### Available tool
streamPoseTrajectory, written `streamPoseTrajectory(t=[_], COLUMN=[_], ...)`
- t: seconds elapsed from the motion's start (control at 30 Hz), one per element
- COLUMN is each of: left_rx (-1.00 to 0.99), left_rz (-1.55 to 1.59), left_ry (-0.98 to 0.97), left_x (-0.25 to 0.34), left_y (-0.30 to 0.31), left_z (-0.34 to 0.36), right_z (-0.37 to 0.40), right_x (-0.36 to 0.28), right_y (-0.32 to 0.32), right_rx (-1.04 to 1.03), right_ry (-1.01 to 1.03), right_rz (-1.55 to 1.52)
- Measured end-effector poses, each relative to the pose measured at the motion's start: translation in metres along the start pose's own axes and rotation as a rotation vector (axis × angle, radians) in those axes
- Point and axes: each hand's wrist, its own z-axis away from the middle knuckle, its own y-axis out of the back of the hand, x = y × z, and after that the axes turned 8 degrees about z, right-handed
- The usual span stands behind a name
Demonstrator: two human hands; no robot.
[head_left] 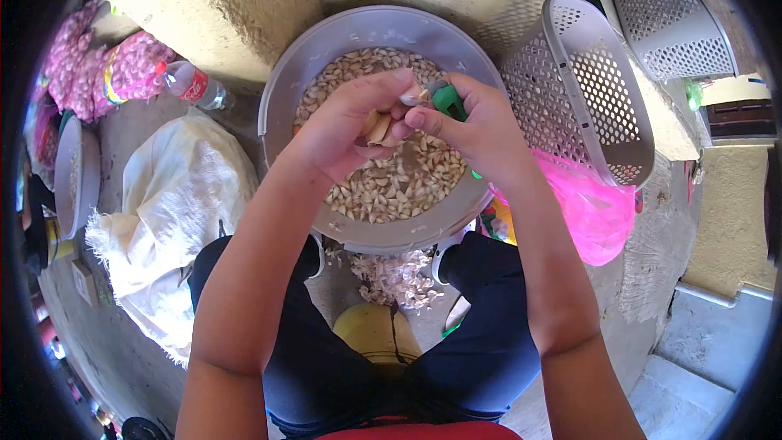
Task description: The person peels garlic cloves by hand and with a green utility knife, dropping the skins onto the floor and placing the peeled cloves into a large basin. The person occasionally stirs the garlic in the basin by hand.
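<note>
Above a wide grey basin (379, 236) my two hands meet. My left hand (354, 118) is curled round several garlic cloves (377, 128), with a whitish clove (414, 96) pinched near its thumb tip. My right hand (476, 114) is closed on a small green-handled tool (448, 103), its thumb and fingertips close to that clove. The tool's working end is too small to make out. Many pale garlic cloves (399, 183) lie inside the basin below my hands.
Peeled skins (395, 279) lie on the floor between my feet. A white sack (183, 187), a bottle (194, 85) and pink net bags (134, 73) are at the left. At the right stand a perforated basket (562, 90) and a pink plastic bag (590, 216).
</note>
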Motion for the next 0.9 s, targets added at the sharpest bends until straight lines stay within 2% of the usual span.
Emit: streamPoseTrajectory(t=[0.07,0.17,0.27,0.6,0.9], left_rx=[-0.084,-0.107,-0.063,-0.11,-0.082], left_rz=[0.012,0.013,0.006,0.065,0.1], left_ry=[0.042,0.052,0.042,0.066,0.061], left_x=[0.0,0.001,-0.001,-0.001,0.0], left_y=[0.007,0.006,0.006,0.006,0.003], left_z=[-0.001,0.0,-0.001,-0.001,0.002], right_z=[0.0,-0.001,-0.002,-0.003,-0.002], right_x=[0.003,0.005,0.008,0.01,0.009], right_y=[-0.002,-0.003,-0.005,-0.007,-0.014], right_rx=[0.018,0.045,0.054,0.074,0.136], right_ry=[0.02,0.042,0.044,0.116,0.153], right_rz=[-0.016,0.041,0.105,0.273,0.274])
